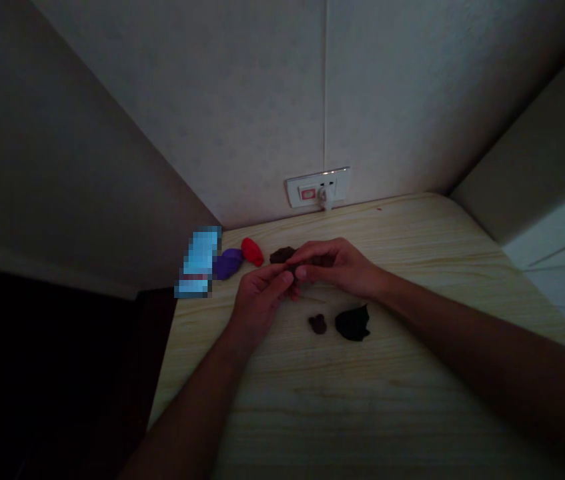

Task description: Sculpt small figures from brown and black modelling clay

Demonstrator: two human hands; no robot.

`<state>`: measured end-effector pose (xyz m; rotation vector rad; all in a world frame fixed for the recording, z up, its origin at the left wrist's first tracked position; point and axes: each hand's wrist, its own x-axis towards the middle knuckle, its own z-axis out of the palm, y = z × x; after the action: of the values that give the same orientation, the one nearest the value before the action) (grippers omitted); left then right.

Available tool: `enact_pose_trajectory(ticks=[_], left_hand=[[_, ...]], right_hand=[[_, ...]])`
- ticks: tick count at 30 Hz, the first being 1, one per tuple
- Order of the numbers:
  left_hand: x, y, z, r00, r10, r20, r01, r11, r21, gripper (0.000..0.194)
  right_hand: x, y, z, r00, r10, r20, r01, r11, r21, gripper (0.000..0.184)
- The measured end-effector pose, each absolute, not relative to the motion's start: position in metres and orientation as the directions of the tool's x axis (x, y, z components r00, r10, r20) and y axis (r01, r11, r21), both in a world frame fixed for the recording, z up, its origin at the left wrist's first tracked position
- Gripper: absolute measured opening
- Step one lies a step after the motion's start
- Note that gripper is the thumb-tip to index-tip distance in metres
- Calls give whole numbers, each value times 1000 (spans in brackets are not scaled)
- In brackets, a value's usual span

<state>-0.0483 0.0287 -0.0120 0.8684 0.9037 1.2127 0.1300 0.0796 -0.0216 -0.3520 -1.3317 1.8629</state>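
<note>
My left hand (261,297) and my right hand (339,265) meet over the table, fingertips pinched together. Between them is a small bit of dark brown modelling clay (293,267), mostly covered by the fingers. Just behind the fingers lies a larger lump of brown clay (281,255). A thin stick (316,301) shows below the hands, partly hidden by the left fingers. Nearer to me sits a small brown clay piece (318,324) with two round bumps on top. To its right is a flattened black piece (353,323) with pointed corners.
Red clay (252,251) and purple clay (229,264) lie at the back left of the wooden table (302,413). Beside them is a blurred-out bright blue rectangle (198,261). A wall socket (317,187) with a plug is just above the table's back edge.
</note>
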Motion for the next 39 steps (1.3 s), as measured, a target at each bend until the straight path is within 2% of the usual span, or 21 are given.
enact_pose_trajectory(ticks=[4,8,14,21,39], left_hand=[[-49,28,-11,132,985,-110,-385,153,910,22],[-50,28,-9,155,979,-130,-390,181,903,27],[-52,29,-12,127,974,-187,-433,225,873,32],[-52,29,-13,111,973,-200,-474,229,850,35],[-53,27,-12,142,967,-213,-475,255,842,31]], right_hand=[[128,78,-23,-634,742,218,-435,-109,-894,31],[128,77,-24,-601,765,231,-420,-56,-906,29],[131,81,-27,-580,776,248,-391,1,-920,37],[131,82,-26,-564,783,262,-345,65,-937,32],[132,80,-27,-561,785,261,-353,59,-934,30]])
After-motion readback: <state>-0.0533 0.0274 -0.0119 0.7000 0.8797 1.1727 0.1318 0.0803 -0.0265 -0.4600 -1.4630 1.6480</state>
